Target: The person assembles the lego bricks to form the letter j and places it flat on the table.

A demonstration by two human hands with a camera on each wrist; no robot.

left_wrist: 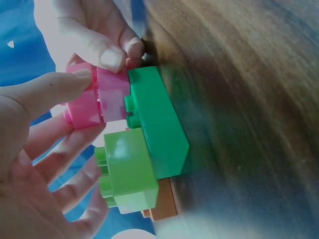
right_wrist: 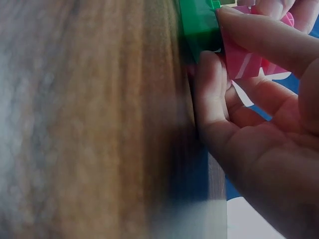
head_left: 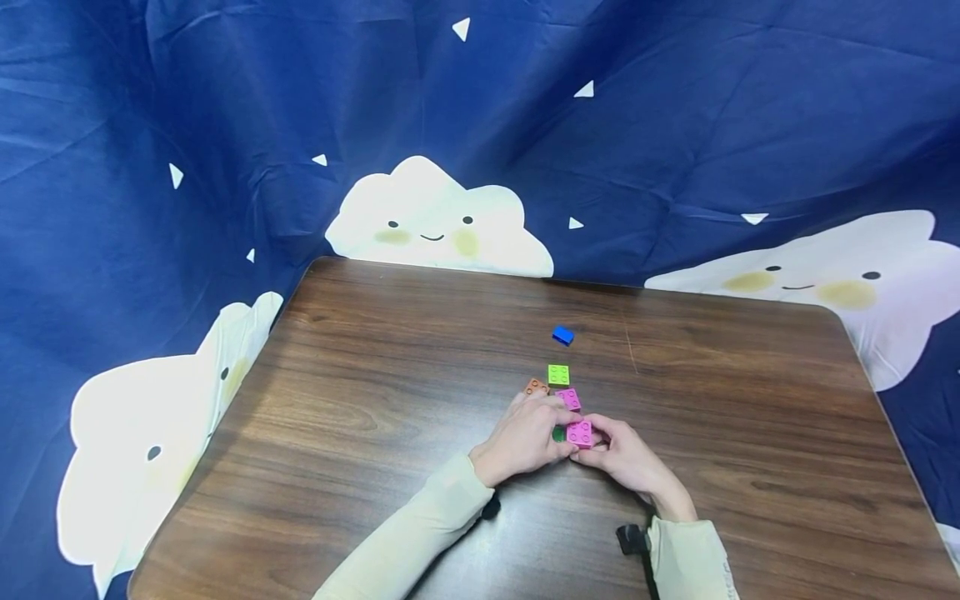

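Two pink bricks are stacked, an upper one (left_wrist: 82, 107) and a lower one (left_wrist: 114, 99), at one end of a long green brick (left_wrist: 162, 134). My left hand (head_left: 525, 433) pinches the upper pink brick between thumb and fingers. From the other side my right hand (head_left: 630, 458) grips the lower pink brick (right_wrist: 239, 55), its thumb on the brick's face and a fingertip beside the green brick. A lime brick (left_wrist: 130, 164) sits on the green brick's other end in the left wrist view. An orange brick (head_left: 535, 387) is partly hidden by the left fingers.
Beyond the hands, another pink brick (head_left: 572, 400) and a lime brick (head_left: 558, 375) are close together. A small blue brick (head_left: 562, 335) lies farther back on the brown wooden table (head_left: 375, 350). A blue cloth (head_left: 525, 100) with clouds hangs behind.
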